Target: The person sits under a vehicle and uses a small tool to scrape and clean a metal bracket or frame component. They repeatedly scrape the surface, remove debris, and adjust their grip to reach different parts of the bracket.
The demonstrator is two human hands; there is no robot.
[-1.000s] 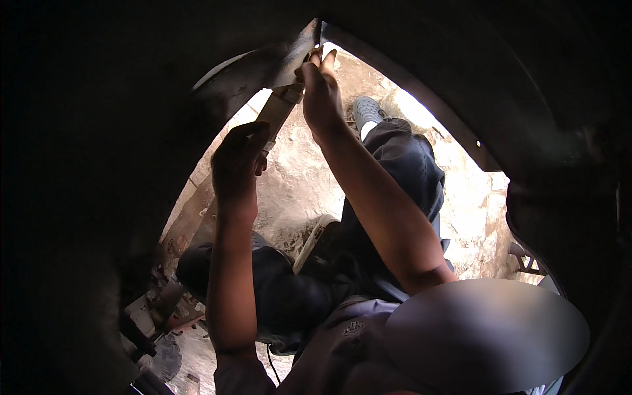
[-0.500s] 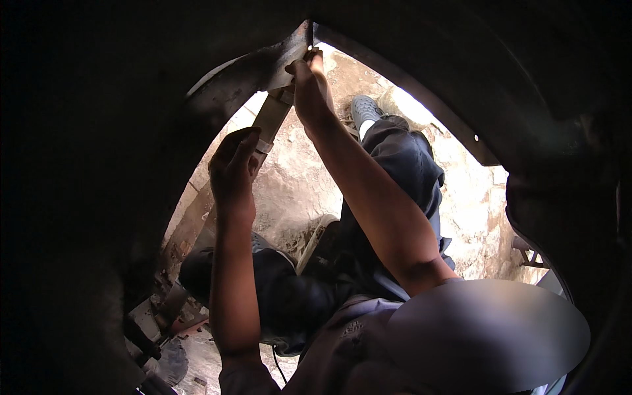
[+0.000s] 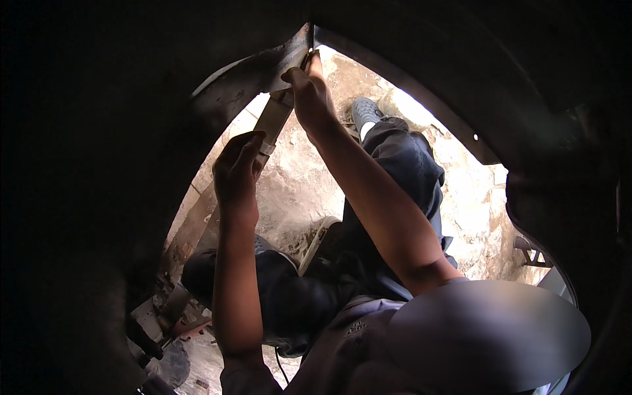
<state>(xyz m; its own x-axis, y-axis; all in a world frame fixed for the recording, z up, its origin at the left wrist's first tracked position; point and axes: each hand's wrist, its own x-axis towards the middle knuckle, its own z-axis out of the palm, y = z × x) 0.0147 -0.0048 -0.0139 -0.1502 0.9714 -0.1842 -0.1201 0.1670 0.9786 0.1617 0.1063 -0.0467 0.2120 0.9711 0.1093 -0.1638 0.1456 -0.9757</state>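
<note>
My left hand (image 3: 237, 168) is closed round the lower end of a long, flat rectangular bar (image 3: 274, 117), which has a paler band near that grip. The bar slants up and to the right, and its upper end meets the pointed corner of a dark metal panel (image 3: 283, 72). At that corner is my right hand (image 3: 311, 99), with the thumb toward the panel and the fingers bent up along its edge. What lies between those fingers is hidden, so I cannot tell whether they grip the bar, the panel edge or something else.
Dark curved metal (image 3: 408, 85) surrounds the opening on all sides. Through it show rough, brightly lit ground (image 3: 296, 171), my bent leg (image 3: 405, 158) and a grey shoe (image 3: 364, 112). Metal parts and clutter (image 3: 158, 322) lie at lower left; a bracket (image 3: 532, 251) stands at right.
Both hands have shifted only slightly. The right thumb sits a little lower and farther left at the panel corner; the left hand and bar have moved slightly to the right and down.
</note>
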